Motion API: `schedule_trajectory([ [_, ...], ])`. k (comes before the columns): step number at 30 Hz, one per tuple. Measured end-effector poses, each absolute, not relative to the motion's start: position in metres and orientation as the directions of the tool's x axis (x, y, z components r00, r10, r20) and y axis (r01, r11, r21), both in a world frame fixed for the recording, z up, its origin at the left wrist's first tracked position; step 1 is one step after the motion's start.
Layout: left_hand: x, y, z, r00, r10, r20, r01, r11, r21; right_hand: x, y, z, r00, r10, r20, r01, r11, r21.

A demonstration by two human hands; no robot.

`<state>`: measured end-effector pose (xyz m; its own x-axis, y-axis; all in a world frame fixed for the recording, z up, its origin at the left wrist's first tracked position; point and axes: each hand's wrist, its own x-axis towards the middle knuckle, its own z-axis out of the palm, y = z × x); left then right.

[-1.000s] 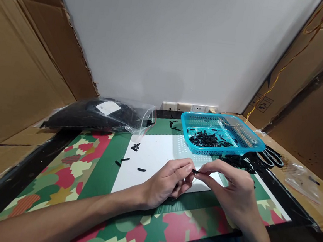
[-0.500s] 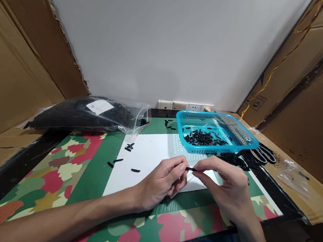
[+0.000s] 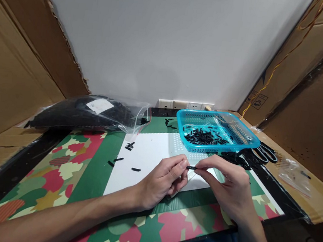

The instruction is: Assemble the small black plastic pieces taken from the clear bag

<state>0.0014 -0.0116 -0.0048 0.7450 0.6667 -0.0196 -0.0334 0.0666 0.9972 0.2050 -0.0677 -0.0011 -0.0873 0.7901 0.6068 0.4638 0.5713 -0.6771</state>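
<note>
Between my two hands, above the white sheet (image 3: 149,147), is a small black strip-shaped piece (image 3: 191,167). My left hand (image 3: 169,176) is closed, pinching the piece's left end between thumb and forefinger, its other fingers curled in. The right end lies between the thumb and forefinger of my right hand (image 3: 227,183), which is closed in a pinch. Similar black pieces (image 3: 135,169) lie loose left of my left hand. Beyond my hands, a blue plastic basket (image 3: 219,148) holds a pile of such black pieces (image 3: 202,136). Anything inside my left palm is hidden.
A clear zip bag (image 3: 74,115) full of black material lies at the back left. Scissors (image 3: 265,153) and a small plastic bag (image 3: 295,177) are right of the basket. Cardboard walls (image 3: 314,84) flank the table, and wall sockets (image 3: 186,106) line the back.
Both hands stay almost in place. Slightly more of the black piece shows between the fingertips, and light spots now appear along it. The view has shifted a little.
</note>
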Motion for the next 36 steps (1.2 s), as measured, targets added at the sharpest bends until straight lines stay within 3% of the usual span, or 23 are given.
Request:
schedule_trajectory([
  [36,0.0019,-0.0125,-0.0017,0.751,0.66,-0.013,-0.072,0.102,0.992,0.2059,-0.0699,-0.0027,-0.059,0.82,0.569,0.475,0.525,-0.706],
])
